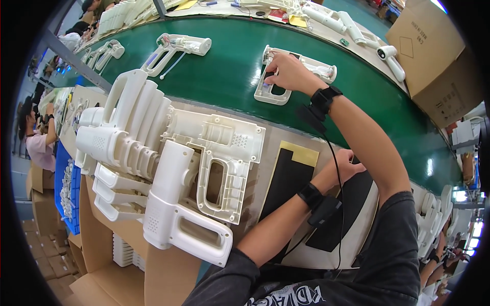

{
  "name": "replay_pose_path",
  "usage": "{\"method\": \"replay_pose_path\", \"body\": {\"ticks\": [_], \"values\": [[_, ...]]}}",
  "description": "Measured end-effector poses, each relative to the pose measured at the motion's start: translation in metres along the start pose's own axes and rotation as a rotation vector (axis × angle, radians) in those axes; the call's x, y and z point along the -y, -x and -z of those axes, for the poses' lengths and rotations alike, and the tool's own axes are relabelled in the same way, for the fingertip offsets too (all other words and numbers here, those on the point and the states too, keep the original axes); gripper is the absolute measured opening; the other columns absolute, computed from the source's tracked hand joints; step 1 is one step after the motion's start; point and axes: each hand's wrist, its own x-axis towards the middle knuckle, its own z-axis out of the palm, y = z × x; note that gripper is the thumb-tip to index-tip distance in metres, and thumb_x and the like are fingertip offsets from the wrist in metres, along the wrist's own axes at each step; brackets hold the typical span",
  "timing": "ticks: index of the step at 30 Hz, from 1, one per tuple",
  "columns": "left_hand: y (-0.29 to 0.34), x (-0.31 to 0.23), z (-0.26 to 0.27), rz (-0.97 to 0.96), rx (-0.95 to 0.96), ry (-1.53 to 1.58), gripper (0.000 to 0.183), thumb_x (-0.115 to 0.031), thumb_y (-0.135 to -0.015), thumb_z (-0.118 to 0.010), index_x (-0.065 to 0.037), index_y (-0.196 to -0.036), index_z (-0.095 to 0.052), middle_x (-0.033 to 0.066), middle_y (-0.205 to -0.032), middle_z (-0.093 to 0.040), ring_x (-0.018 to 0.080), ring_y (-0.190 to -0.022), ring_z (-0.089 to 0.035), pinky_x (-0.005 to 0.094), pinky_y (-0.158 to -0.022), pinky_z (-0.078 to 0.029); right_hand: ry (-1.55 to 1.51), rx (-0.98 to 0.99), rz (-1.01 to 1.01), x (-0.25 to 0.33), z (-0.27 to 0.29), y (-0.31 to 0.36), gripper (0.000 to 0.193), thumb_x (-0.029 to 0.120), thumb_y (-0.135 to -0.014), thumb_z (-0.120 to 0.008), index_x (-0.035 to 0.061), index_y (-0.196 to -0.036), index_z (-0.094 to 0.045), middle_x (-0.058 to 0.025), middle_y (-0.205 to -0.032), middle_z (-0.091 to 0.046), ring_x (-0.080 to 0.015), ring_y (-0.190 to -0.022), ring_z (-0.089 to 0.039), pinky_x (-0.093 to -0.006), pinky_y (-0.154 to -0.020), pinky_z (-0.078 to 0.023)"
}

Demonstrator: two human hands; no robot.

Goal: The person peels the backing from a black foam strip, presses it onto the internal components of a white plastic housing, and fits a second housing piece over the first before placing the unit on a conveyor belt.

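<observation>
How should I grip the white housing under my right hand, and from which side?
Probably by the loop handle, coming from your side: it points toward you, and its opening gives room to wrap around. The white housing lies open face up with parts inside, so avoid pressing from above.

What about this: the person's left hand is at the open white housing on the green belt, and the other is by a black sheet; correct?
Not quite: the head view shows the right hand at the open white housing on the green belt; the left hand is by a black sheet.
</observation>
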Motion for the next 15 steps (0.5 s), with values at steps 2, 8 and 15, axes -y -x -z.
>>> {"method": "replay_pose_path", "body": {"ticks": [2, 8, 15], "values": [[-0.001, 0.001, 0.0, -0.039, -0.001, -0.018, 0.032, -0.02, -0.082, -0.074, 0.006, -0.1, -0.071, 0.0116, -0.076, -0.069, 0.0157, -0.07, -0.063, 0.0321, -0.067, -0.05, -0.056, -0.013, -0.009, -0.001, -0.001, 0.003, 0.034, 0.021, -0.076, -0.081, 0.001, -0.103, -0.076, -0.0168, -0.102, -0.068, -0.0336, -0.096, -0.065, -0.0405, -0.086, -0.05], [0.0, -0.014, 0.001, 0.039, 0.035, -0.204, 0.028, -0.017, -0.084, -0.077, 0.003, -0.102, -0.072, 0.0062, -0.088, -0.073, 0.0125, -0.081, -0.064, 0.0282, -0.073, -0.051, -0.122, -0.009, -0.054, -0.006, 0.003, 0.014, 0.038, 0.025, -0.079, -0.081, 0.0001, -0.107, -0.075, -0.0166, -0.106, -0.07, -0.0327, -0.098, -0.066, -0.0408, -0.088, -0.05], [0.003, -0.006, 0.006, 0.15, 0.087, 0.059, 0.027, -0.017, -0.089, -0.075, 0.004, -0.104, -0.071, 0.0045, -0.088, -0.072, 0.0095, -0.077, -0.064, 0.0262, -0.07, -0.053, -0.198, -0.035, -0.073, -0.019, 0.038, 0.022, 0.043, 0.029, -0.083, -0.079, 0.0052, -0.118, -0.073, -0.0117, -0.106, -0.072, -0.0249, -0.095, -0.067, -0.0372, -0.08, -0.052]]}}
